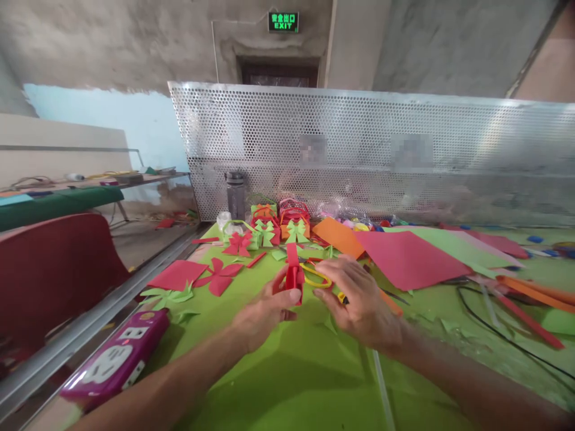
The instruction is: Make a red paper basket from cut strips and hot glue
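Between the thumb and fingers of my left hand (267,308) is a small folded red paper piece (294,276), with a strip standing up from its top. My right hand (354,296) is just to the right, fingers apart, holding nothing that shows. Near its fingertips lie yellow-handled scissors (318,276) on the green table (269,383). A small yellow and black item (342,298) shows between the right thumb and fingers, apparently on the table. Left of my hands lies a red paper flower shape (218,276).
Small paper bags with bows (294,230) and a dark bottle (235,194) stand at the back before a perforated metal panel (269,131). Red sheets (408,257) lie right. A purple case (117,359) lies left; a black cable (498,335) crosses the right side.
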`<state>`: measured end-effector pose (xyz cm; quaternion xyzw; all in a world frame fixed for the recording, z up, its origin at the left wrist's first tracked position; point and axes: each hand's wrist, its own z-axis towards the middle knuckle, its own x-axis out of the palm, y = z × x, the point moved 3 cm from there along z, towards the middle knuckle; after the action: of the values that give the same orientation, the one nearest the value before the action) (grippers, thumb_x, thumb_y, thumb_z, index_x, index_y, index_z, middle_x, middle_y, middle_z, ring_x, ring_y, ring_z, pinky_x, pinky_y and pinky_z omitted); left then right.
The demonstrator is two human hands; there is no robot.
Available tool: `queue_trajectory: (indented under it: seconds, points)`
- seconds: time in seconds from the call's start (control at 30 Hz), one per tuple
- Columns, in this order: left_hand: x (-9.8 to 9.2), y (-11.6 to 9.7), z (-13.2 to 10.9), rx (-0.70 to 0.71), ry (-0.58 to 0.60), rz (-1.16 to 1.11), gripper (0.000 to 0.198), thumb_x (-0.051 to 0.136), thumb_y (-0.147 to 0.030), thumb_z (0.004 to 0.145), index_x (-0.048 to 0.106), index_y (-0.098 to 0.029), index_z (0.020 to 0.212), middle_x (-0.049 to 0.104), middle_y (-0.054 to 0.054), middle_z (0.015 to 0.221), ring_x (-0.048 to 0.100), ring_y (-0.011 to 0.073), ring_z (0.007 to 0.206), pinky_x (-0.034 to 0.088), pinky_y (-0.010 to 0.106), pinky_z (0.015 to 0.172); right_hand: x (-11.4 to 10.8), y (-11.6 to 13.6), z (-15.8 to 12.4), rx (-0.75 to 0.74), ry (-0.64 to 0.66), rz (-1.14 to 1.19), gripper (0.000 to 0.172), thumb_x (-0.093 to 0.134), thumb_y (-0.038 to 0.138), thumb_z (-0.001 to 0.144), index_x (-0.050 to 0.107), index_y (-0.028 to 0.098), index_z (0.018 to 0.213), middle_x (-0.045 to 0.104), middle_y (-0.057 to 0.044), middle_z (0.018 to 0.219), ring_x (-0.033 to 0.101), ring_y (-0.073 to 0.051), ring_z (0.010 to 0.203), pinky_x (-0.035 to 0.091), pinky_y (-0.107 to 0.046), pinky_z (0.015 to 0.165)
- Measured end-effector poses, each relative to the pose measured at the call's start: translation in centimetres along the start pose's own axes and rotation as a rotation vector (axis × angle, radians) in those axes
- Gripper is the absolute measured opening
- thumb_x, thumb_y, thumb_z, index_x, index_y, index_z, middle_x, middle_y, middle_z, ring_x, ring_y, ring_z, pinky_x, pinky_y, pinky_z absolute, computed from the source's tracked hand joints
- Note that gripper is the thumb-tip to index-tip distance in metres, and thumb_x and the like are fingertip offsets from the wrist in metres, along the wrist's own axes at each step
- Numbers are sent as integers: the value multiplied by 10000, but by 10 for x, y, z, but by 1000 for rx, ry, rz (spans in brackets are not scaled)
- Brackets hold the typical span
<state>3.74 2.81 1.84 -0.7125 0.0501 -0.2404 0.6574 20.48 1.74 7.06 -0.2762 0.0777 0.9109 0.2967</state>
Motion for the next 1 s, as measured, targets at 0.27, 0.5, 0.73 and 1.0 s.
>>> queue_trajectory:
  seconds: [0.27,0.5,0.73,1.0]
  points:
    - [15,3,-8,12,-51,37,911,729,-496,632,268,-300,1394,464,110,1330,372,320,1219,380,389,845,7,12,-3,-14,49,-116,300,493,134,849,527,152,1147,707,-95,913,648,-222,788,480,-418,818]
    - [18,3,-7,-6,52,-76,725,706,-502,651,431,-279,1284,479,110,1275,414,314,1154,389,411,827,13,11,-5,29,92,-109,305,450,156,881,509,135,1179,695,-103,979,640,-235,881,474,-437,825]
    - [16,5,-6,14,264,-214,462,670,-475,698,582,-207,1063,529,94,1098,446,275,1083,418,371,789,6,8,-5,77,52,74,291,509,270,873,529,167,1144,643,-121,1032,597,-243,969,503,-411,814]
    - [13,5,-9,-40,287,-177,519,697,-480,659,577,-200,1079,561,104,1060,492,258,1000,437,327,731,1,7,-1,320,71,372,217,529,290,868,568,185,1053,622,-104,1047,578,-223,1015,487,-400,848]
